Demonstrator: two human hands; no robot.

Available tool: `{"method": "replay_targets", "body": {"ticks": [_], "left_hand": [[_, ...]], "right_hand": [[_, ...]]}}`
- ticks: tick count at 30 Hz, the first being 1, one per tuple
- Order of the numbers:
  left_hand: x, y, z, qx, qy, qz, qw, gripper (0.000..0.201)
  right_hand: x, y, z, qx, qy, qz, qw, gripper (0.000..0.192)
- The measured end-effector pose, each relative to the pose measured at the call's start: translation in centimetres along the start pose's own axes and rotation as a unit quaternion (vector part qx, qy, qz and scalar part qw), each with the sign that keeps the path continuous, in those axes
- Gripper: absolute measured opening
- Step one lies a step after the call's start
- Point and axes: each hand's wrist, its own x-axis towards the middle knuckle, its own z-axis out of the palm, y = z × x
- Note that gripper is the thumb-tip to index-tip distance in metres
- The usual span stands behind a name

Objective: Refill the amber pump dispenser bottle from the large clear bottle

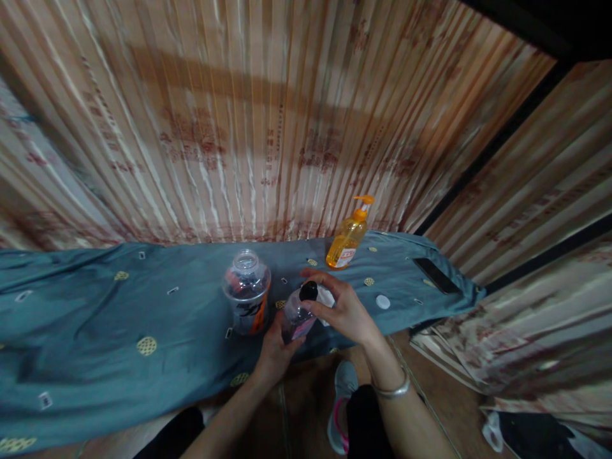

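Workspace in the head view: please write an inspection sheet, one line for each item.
Surface: blue-grey cloth with yellow round motifs, wrinkled.
Job's things: small clear bottle with a black cap, pink label.
Clutter: open clear jar; orange pump bottle; dark phone; white round disc.
Grips: left hand holds the small bottle's body; right hand has fingers at the cap, bangle on the wrist.
Cables: nothing seen.
Surroundings: striped curtain behind; a grey shoe below.
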Motion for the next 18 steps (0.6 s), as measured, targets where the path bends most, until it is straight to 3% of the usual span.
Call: {"method": "replay_targets", "body": {"ticks": [4,7,10,14,16,18], "left_hand": [[-0.07,0.26,-0.22,0.011,0.004,-0.010,1.000,0.063],[-0.03,0.14,-0.31,0.017,0.008,-0.012,1.000,0.063],[0.03,-0.10,-0.27,0.022,0.013,-0.014,1.000,0.064],[0.02,-0.23,-0.20,0.026,0.014,-0.012,0.999,0.065],[-0.03,-0.21,-0.25,0.028,0.012,-0.010,0.999,0.066],[-0.06,-0.20,-0.35,0.031,0.011,-0.011,0.999,0.066]], "right_hand": [[-0.28,-0.52,-0.33,-0.013,-0.038,-0.016,0.999,0.042],[-0.31,-0.60,0.04,-0.046,0.017,0.014,0.999,0.052],[-0.25,-0.46,0.17,-0.043,0.048,0.033,0.997,0.043],[-0.29,-0.25,-0.51,0.025,-0.031,0.011,0.999,0.034],[-0.36,-0.19,-0.70,0.041,-0.057,0.001,0.998,0.044],[-0.40,-0.15,-0.54,0.025,-0.038,0.010,0.999,0.056]]}}
